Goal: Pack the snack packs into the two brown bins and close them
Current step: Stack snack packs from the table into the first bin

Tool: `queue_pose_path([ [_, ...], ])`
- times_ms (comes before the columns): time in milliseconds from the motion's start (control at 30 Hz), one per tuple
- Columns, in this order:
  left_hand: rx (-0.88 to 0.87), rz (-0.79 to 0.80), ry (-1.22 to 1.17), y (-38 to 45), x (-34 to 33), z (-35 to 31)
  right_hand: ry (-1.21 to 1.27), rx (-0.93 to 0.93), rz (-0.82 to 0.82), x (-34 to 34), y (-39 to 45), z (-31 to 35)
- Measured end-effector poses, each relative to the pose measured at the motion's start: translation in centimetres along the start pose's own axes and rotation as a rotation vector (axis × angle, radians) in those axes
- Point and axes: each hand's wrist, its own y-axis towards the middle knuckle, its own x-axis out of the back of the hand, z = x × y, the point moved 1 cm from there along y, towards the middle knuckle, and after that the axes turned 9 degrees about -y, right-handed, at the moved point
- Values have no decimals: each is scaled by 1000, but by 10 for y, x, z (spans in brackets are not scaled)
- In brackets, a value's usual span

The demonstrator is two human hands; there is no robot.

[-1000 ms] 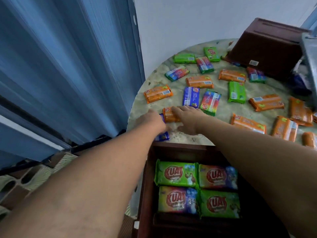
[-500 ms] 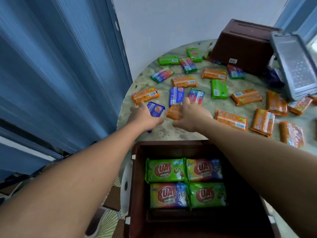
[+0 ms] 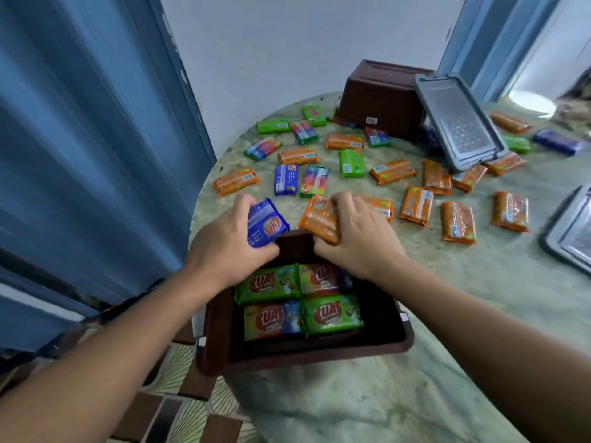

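Observation:
An open brown bin (image 3: 401,342) stands at the table's near edge with several green and rainbow snack packs (image 3: 332,314) laid flat inside. My left hand (image 3: 224,247) grips a blue snack pack (image 3: 267,227) just over the bin's far rim. My right hand (image 3: 355,238) grips an orange snack pack (image 3: 318,219) beside it, also at the far rim. Several more orange, green, blue and rainbow packs (image 3: 351,163) lie scattered over the table. A second brown bin (image 3: 380,97) stands upside down at the back.
A grey lid (image 3: 460,123) leans against the upturned bin; another grey lid (image 3: 572,231) lies at the right edge. The round marbled table (image 3: 479,298) ends at the left near blue curtains (image 3: 80,155). A white wall is behind.
Both hands have lifted their packs off the table and drawn them back toward me, to the bin's far rim. The camera has swung right, showing more of the table.

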Motion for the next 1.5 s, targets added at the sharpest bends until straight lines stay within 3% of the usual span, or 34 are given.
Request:
queue_pose_path([
  [133,-48,200,11,-48,-17,6,-57,141,141,-6,-39,-7],
  [333,-167,407,335,-67,-46,14,-296,314,215,-22,-54,-11],
  [700,-247,445,444,-64,-59,31,-462,401,269,-28,-55,-6],
  [1000,-335,360,272,-63,-57,30,-483,371,327,-26,-52,-3],
  [1100,-265,290,122,-62,-47,24,-493,357,336,-27,-51,-2],
  [1267,21,248,-167,-57,-38,31,-511,350,336,-24,-52,0],
  [1367,43,320,-141,-56,-39,29,-508,348,349,-24,-53,1],
  [1500,-6,410,70,-56,-42,26,-500,347,367,-23,-52,2],
])
